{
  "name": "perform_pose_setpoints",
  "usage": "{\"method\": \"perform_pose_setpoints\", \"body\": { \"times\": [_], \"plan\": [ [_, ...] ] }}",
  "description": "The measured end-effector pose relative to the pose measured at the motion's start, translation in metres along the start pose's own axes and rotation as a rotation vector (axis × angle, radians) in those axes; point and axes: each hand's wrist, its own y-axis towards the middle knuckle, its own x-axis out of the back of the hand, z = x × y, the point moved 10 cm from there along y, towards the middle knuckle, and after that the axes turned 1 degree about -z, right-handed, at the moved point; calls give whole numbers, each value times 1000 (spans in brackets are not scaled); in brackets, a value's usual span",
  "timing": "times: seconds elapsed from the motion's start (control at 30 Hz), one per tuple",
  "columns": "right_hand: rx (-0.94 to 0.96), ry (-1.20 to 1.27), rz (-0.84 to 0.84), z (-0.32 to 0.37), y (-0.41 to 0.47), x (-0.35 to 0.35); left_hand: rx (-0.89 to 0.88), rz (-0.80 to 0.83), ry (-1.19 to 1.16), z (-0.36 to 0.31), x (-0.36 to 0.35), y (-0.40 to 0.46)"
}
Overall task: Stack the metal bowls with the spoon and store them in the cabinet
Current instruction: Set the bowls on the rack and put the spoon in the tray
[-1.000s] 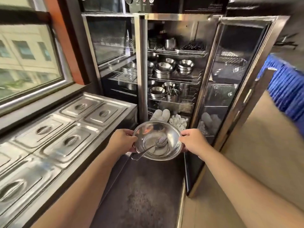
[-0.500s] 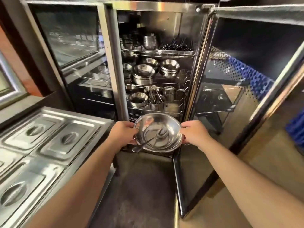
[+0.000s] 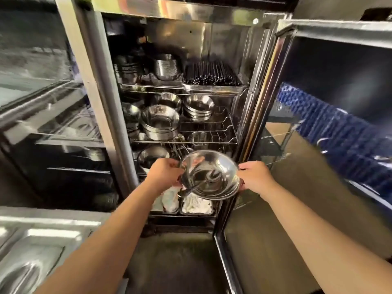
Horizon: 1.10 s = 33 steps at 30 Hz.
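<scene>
I hold a stack of shiny metal bowls (image 3: 220, 166) in front of the open steel cabinet (image 3: 214, 37), level with its lower wire shelves. A spoon (image 3: 198, 185) lies inside the top bowl, handle sticking out over the near-left rim. My left hand (image 3: 164, 172) grips the left rim and my right hand (image 3: 255, 177) grips the right rim. The stack is tilted slightly toward me.
Wire shelves hold bowl stacks (image 3: 160, 122), more bowls (image 3: 198, 107), cups and dark chopsticks (image 3: 212, 75). White cloths (image 3: 197, 205) lie in trays at the bottom. The cabinet door (image 3: 331, 115) stands open on the right. Steel counter lids (image 3: 31, 251) sit at lower left.
I have stepped closer to the cabinet, which now fills the view. The bowls with the spoon have moved forward to the shelf openings, both hands still on the rims.
</scene>
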Motion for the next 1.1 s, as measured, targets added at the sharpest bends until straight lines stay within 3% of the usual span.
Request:
{"method": "perform_pose_setpoints", "body": {
  "times": [0.5, 0.7, 1.1],
  "plan": [
    [-16, -44, -65, 50, 181, -35, 8, 101, 65, -40, -28, 206],
    [-1, -233, -38, 64, 246, -50, 39, 101, 63, -46, -49, 264],
    [-81, -324, -47, 56, 342, -65, 27, 117, 154, -48, -87, 360]
  ]
}}
